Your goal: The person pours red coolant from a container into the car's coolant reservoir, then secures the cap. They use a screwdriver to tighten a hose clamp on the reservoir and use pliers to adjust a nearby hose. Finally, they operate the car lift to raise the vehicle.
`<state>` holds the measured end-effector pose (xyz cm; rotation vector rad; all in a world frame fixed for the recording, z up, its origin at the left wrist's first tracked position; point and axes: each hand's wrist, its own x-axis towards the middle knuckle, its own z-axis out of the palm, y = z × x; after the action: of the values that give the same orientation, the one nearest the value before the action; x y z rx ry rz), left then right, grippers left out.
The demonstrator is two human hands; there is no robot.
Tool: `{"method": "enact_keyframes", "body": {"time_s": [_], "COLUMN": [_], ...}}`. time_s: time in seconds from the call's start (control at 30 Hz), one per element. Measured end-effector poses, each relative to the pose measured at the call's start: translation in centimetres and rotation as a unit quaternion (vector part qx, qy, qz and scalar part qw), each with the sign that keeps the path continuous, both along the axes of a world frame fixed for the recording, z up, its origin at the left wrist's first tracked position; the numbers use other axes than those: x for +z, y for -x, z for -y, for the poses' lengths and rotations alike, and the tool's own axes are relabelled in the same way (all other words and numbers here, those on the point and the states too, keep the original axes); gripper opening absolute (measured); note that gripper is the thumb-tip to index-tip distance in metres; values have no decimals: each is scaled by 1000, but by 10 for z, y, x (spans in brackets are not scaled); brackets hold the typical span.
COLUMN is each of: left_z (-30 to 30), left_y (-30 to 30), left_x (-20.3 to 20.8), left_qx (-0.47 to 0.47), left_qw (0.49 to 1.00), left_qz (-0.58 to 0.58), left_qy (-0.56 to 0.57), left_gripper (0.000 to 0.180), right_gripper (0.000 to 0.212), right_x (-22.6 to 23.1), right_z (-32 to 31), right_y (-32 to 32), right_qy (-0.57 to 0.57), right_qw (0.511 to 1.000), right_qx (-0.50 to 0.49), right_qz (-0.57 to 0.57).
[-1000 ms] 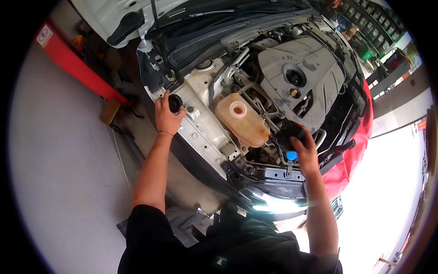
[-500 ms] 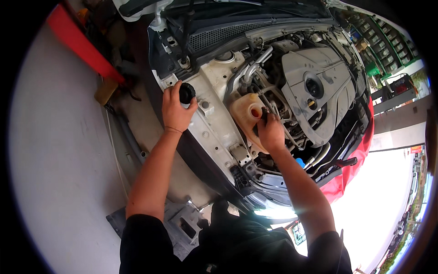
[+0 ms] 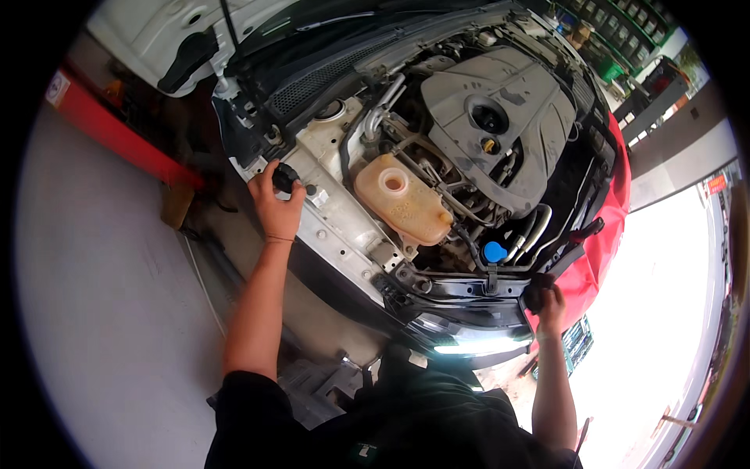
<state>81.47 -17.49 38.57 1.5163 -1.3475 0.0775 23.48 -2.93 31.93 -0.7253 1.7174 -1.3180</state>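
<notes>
My left hand (image 3: 273,211) is closed around a black round cap (image 3: 284,177), over the white inner fender edge on the car's left side. In my closed right hand (image 3: 551,314) is a dark, rounded object (image 3: 537,292), held above the front corner by the red cover; its kind is too blurred to make out. Between my hands sits the yellowed plastic coolant reservoir (image 3: 373,195), its round filler neck (image 3: 394,182) uncovered. Neither hand touches the reservoir.
A grey engine cover (image 3: 500,102) fills the middle of the bay. Closer to the front are a blue cap (image 3: 494,252) and hoses. A red cover (image 3: 605,242) drapes the front edge. At left stand a red post (image 3: 117,129) and the raised hood (image 3: 148,39).
My right hand has left the reservoir's neck and swung right toward the front corner, carrying the dark object. My left hand stays by the fender with the cap. The view has shifted.
</notes>
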Motion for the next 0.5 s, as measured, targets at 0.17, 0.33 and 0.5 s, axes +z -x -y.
{"method": "enact_keyframes", "body": {"time_s": [0.17,0.33,0.5], "left_z": [19,50,48], "left_y": [111,156,152], "left_x": [10,-3,-14], "left_qx": [-190,-191,-188], "left_qw": [948,974,973], "left_qz": [-252,-85,76], "left_qy": [-41,-86,-107], "left_gripper": [60,57,52], "right_gripper": [33,35,43], "right_x": [-56,-98,-85], "right_z": [-25,-24,-22], "right_y": [77,87,74], "right_qy": [-1,51,-35], "right_qw": [950,938,946], "right_qx": [-187,-225,-293], "right_qz": [250,260,137]}}
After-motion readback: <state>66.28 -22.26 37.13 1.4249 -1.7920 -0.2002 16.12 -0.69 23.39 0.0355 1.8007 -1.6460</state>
